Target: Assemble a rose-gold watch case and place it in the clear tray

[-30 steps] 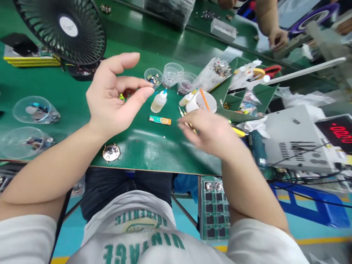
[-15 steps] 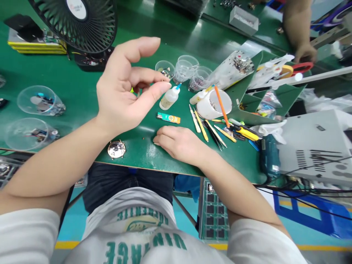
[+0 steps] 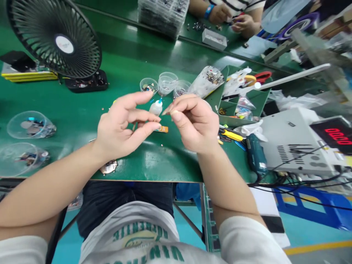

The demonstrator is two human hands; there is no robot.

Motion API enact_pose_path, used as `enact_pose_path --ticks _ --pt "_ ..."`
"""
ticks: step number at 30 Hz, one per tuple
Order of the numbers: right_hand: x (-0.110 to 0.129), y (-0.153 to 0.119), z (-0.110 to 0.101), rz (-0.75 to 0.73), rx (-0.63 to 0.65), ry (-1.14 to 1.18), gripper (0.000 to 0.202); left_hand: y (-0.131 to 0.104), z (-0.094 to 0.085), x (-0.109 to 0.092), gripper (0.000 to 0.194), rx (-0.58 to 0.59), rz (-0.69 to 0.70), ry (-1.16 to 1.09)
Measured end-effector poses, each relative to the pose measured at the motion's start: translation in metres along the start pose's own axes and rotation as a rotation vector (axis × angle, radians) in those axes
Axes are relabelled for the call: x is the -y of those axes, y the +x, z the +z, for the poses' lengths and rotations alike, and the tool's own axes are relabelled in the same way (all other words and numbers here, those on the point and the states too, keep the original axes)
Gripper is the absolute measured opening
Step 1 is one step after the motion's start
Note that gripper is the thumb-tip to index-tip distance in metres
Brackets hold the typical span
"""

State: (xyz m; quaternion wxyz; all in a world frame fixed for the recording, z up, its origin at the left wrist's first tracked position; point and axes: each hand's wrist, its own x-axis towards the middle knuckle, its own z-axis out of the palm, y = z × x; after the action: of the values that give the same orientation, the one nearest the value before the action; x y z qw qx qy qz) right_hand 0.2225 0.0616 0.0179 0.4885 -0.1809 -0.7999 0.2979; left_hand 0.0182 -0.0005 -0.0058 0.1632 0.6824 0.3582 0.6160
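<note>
My left hand (image 3: 123,126) is raised above the green bench, thumb and forefinger pinched around something too tiny to name. Facing it, my right hand (image 3: 196,123) also has its fingertips pressed together; whatever they hold, if anything, is too small to make out. A narrow gap separates the two sets of fingertips. Behind them stands a small white bottle (image 3: 156,107) with a blue tip, and part of an orange and green lighter (image 3: 164,129) shows below it. A round, shiny watch case (image 3: 109,167) lies near the bench edge, partly covered by my left forearm.
A black fan (image 3: 79,44) stands at the back left, above clear cups of parts (image 3: 30,124). Small cups (image 3: 167,82), a green divided organizer (image 3: 239,119) and a grey box with a red display (image 3: 297,146) line the right. Across the bench, another person's hands (image 3: 231,20) work.
My right hand has risen from the bench to meet my left hand, its fingers now pinched. The left hand keeps its pinch. The view has shifted, showing more of the person opposite.
</note>
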Motion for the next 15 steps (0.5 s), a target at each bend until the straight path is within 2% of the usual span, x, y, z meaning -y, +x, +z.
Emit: enact_pose_path --ticks 2,6,11,15 --pt "0.0 -0.006 0.01 0.087 -0.067 0.169 0.005 -0.002 0.001 -0.004 0.064 0.07 -0.013 0.008" --pt "0.001 -0.023 0.018 0.191 -0.011 0.307 0.004 -0.006 0.001 -0.005 0.069 0.146 -0.014 0.031" --pt "-0.001 -0.026 0.012 0.15 0.044 0.263 0.003 -0.009 0.001 -0.003 0.068 0.167 -0.052 0.123" --pt "-0.004 -0.025 0.01 0.088 0.083 0.197 0.003 -0.01 0.001 -0.002 0.057 0.178 -0.076 0.169"
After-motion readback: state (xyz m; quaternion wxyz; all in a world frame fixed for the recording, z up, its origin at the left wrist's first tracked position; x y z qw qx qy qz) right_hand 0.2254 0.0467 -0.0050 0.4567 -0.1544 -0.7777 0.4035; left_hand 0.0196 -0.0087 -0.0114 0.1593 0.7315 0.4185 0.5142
